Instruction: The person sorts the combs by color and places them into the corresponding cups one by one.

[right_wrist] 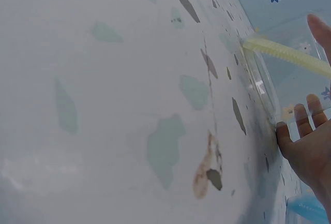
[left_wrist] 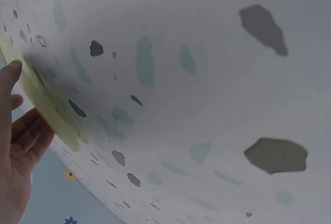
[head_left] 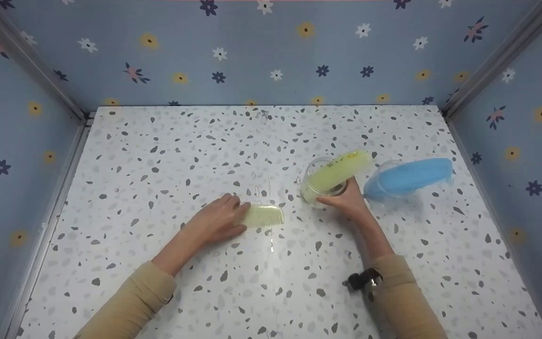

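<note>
My left hand (head_left: 221, 219) pinches the left end of a pale yellow-green comb (head_left: 266, 215), whose teeth point toward me. In the left wrist view the thumb is on one side of that comb (left_wrist: 51, 105) and the fingers on the other. My right hand (head_left: 346, 200) grips a clear plastic cup (head_left: 312, 186) from its right side. A yellow comb (head_left: 339, 173) leans in this cup, its upper end past the rim. Beside the right hand, a blue comb (head_left: 414, 175) leans in a second clear cup (head_left: 391, 165).
The white speckled table (head_left: 167, 150) has a seam (head_left: 275, 278) down its middle. Blue flowered panels (head_left: 252, 52) enclose it at the back and sides. A dark band with a small black device (head_left: 362, 280) sits by the right sleeve cuff.
</note>
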A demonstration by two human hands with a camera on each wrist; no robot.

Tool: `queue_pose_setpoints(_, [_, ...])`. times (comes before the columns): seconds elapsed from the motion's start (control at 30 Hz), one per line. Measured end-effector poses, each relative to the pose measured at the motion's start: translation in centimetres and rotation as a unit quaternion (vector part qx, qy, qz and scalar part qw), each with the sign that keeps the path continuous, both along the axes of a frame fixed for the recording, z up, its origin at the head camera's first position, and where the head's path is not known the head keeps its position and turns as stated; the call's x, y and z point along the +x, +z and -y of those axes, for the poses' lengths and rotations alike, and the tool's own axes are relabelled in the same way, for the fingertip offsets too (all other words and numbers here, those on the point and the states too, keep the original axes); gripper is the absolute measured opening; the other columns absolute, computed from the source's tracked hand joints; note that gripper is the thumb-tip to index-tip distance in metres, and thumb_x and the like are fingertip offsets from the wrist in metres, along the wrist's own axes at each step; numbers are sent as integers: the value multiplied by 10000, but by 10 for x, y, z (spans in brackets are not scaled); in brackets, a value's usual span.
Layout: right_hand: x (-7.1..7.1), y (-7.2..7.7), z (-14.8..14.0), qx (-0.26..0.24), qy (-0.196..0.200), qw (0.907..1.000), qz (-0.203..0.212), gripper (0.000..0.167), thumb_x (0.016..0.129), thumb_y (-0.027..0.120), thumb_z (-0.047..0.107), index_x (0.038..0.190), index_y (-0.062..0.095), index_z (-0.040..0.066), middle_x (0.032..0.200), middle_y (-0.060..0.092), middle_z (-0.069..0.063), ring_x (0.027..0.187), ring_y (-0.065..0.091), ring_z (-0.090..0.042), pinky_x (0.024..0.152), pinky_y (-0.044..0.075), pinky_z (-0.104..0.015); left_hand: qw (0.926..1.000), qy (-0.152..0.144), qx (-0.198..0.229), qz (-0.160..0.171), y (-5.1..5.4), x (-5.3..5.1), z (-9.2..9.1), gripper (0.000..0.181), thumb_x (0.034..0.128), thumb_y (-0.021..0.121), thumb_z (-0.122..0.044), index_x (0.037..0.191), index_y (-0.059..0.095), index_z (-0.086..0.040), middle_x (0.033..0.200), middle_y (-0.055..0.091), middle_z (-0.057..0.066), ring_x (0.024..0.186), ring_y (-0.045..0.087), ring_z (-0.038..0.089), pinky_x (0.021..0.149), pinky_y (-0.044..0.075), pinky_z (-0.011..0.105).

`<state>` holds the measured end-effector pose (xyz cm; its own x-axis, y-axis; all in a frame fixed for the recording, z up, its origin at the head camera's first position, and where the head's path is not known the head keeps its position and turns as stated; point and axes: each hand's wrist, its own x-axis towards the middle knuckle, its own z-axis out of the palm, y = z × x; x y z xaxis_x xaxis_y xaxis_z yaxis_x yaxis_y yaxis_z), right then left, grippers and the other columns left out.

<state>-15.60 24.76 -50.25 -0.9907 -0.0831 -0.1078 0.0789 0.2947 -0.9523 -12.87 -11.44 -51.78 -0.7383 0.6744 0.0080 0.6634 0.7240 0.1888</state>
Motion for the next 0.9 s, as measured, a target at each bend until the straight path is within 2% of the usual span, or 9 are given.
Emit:
queue_pose_setpoints(0.23, [-1,0,0,88,-7,10000,-25,1069,733,909,81,1591,274,141,1585,423,-130,1547,318,-319,1341,109,-468,9966,402,710,76,8,0,-6,655,934,736,-424,1463,556,-83,1202,666,160,1015,649,257,816,635,355])
queue_pose_setpoints(0.37, [-1,0,0,70,12,9999,-88,1069,733,904,61,1590,269,130,1580,424,-141,1542,323,-324,1340,109,-470,9909,514,1245,-2,16,0,-13,668,903,776,-417,1441,579,-76,1138,677,141,942,652,232,768,627,318])
queue_pose_setpoints(0.5, [-2,-1,0,39,10,9999,-116,1071,729,900,41,1591,270,134,1586,419,-136,1542,323,-322,1340,111,-471,9840,676,1650,-66,23,0,-20,661,886,796,-412,1420,606,-72,1141,681,127,955,664,230,784,627,324])
queue_pose_setpoints(0.6, [-2,-1,0,65,-12,9999,-112,1073,727,902,45,1590,271,139,1592,418,-126,1548,318,-319,1341,105,-476,9765,787,2001,-128,28,0,-26,641,881,803,-404,1395,629,-61,1164,687,137,994,681,253,842,634,340])
queue_pose_setpoints(0.7, [-2,-1,1,53,-22,9999,-121,1074,728,904,53,1590,270,138,1593,418,-123,1550,317,-317,1340,104,-483,9654,835,2464,-170,32,-3,-34,629,870,817,-382,1368,645,-37,1168,692,152,1013,688,272,881,633,348])
queue_pose_setpoints(0.8, [-1,-1,0,-20,-4,9999,-130,1072,728,908,56,1588,275,146,1589,424,-121,1544,325,-313,1339,111,-484,9531,875,2895,-127,37,-7,-43,621,863,828,-360,1358,652,-28,1170,691,150,1005,684,262,872,631,331])
queue_pose_setpoints(0.9, [-1,-1,0,-74,14,9999,-110,1062,732,911,68,1584,281,149,1581,429,-119,1538,330,-311,1337,115,-483,9439,945,3162,-76,43,-10,-53,608,867,827,-348,1364,652,-45,1181,683,134,1001,681,239,851,633,310])
